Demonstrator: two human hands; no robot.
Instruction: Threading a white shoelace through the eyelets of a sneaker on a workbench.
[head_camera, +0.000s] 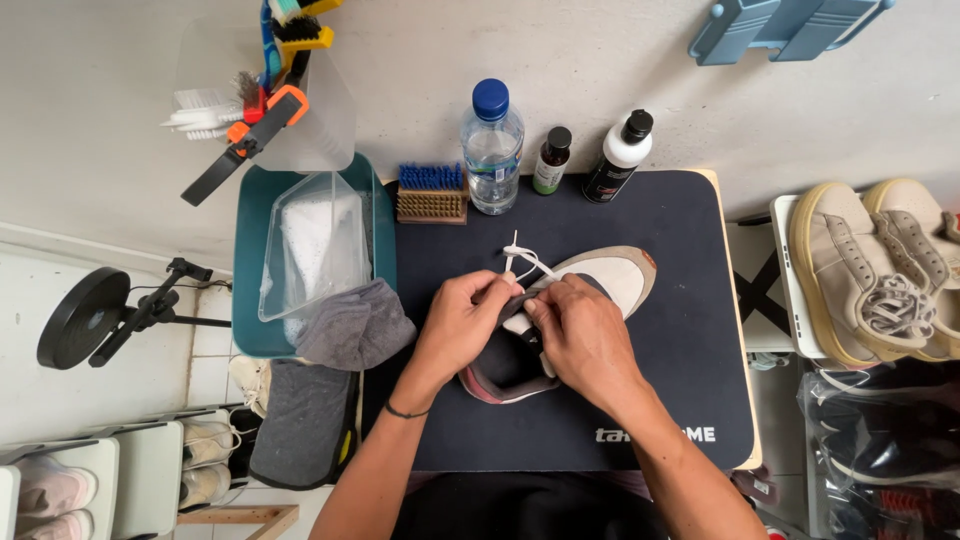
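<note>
You have a low sneaker (610, 278) lying on the dark mat, toe pointing away to the right, its upper pale grey-white with a brown toe edge and a dark reddish heel collar. Its white lace (520, 258) sticks up in loose ends above the tongue.

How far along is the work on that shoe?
Early, it seems. Both hands, left hand and right hand, are at the white lace of the sneaker on the dark mat. The brush and bottles stand unused behind.
</note>
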